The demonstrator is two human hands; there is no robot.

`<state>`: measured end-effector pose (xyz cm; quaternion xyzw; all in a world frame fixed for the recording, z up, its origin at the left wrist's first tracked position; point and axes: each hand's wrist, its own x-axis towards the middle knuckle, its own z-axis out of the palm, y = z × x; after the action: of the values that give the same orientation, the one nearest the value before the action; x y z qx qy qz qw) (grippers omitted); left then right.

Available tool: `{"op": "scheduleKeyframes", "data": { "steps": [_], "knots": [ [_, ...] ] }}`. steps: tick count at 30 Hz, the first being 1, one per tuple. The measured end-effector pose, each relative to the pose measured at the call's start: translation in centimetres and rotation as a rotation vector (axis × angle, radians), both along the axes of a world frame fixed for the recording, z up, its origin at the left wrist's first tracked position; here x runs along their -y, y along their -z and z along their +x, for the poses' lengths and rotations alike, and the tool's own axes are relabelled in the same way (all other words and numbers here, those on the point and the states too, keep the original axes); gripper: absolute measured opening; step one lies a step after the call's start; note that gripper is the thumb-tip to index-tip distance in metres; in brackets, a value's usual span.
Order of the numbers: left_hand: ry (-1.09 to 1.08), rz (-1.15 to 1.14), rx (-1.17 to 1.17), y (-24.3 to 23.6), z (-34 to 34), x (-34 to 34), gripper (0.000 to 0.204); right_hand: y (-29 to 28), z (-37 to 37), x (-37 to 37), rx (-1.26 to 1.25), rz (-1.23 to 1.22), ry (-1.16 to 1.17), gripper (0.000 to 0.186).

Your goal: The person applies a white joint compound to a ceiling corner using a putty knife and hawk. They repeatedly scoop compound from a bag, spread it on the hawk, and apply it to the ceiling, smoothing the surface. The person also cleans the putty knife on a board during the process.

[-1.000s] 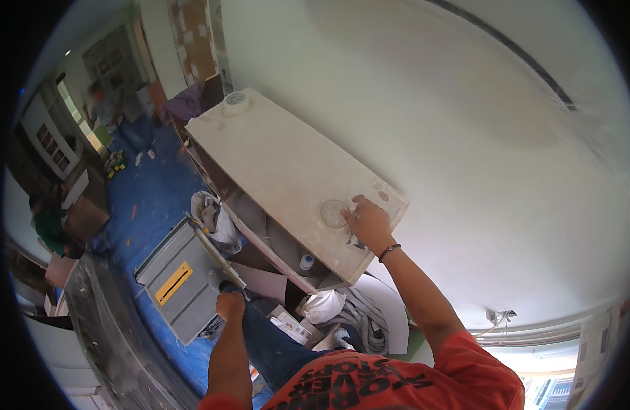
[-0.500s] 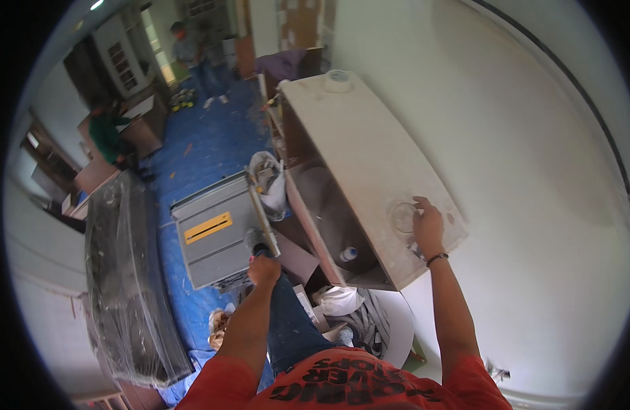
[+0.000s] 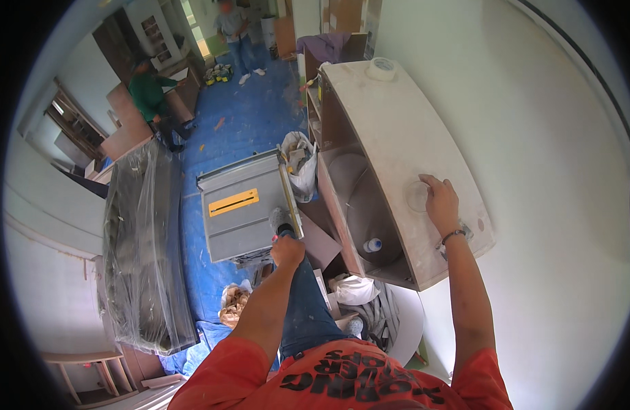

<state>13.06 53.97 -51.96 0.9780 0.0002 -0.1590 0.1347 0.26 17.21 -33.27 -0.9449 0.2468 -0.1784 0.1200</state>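
Observation:
On the pale top of the cabinet (image 3: pixel 390 123), my right hand (image 3: pixel 443 205) has its fingers bent at the edge of a clear round ring (image 3: pixel 416 197). The ring lies flat, partly covered by those fingers. Beside my right wrist is a small greyish object (image 3: pixel 467 231), partly hidden. My left hand (image 3: pixel 288 251) is closed above my jeans leg, by my ankle, with a dark part and a small red tip showing at it; what it holds is unclear. My grey-socked foot (image 3: pixel 281 219) overlaps the edge of a grey table saw (image 3: pixel 236 229) with a yellow insert.
A tape roll (image 3: pixel 381 68) sits at the cabinet's far end, and a white-capped bottle (image 3: pixel 372 244) inside it. A white bag (image 3: pixel 300 164) stands by the saw. Plastic-wrapped furniture (image 3: pixel 147 253) lines the left. Two people (image 3: pixel 151 99) are farther back on blue sheeting (image 3: pixel 219 116).
My view has shifted, so the cabinet, saw and people appear farther right and slightly higher. My right hand stays by the clear ring and my left hand stays by my leg.

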Motion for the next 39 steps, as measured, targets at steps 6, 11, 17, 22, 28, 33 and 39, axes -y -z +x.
{"op": "scheduleKeyframes", "data": {
  "steps": [6,11,17,22,28,33,39],
  "knots": [
    [0.017,-0.013,0.054,0.6,0.0,-0.4,0.034,-0.1,-3.6,2.3,0.232,0.000,-0.035,0.043],
    [-0.001,-0.022,-0.002,0.0,0.1,-0.4,0.037,1.6,-12.0,8.1,0.286,0.109,0.403,0.036],
    [0.010,0.007,-0.027,-0.5,0.0,-0.1,0.039,5.6,-18.2,12.2,0.227,0.146,0.614,0.054],
    [0.024,0.025,-0.030,0.1,0.1,-0.2,0.040,8.3,-17.9,12.2,0.342,0.445,0.674,0.066],
    [0.012,0.020,0.048,0.4,0.4,-0.5,0.036,9.5,-16.4,11.2,0.237,0.260,0.773,0.070],
    [-0.002,-0.001,0.035,0.6,0.2,-0.7,0.036,9.1,-16.5,10.5,0.213,0.273,0.796,0.073],
    [0.031,0.026,0.038,1.0,0.2,0.1,0.036,8.9,-16.2,10.2,0.223,0.246,0.825,0.074]
  ]
}}
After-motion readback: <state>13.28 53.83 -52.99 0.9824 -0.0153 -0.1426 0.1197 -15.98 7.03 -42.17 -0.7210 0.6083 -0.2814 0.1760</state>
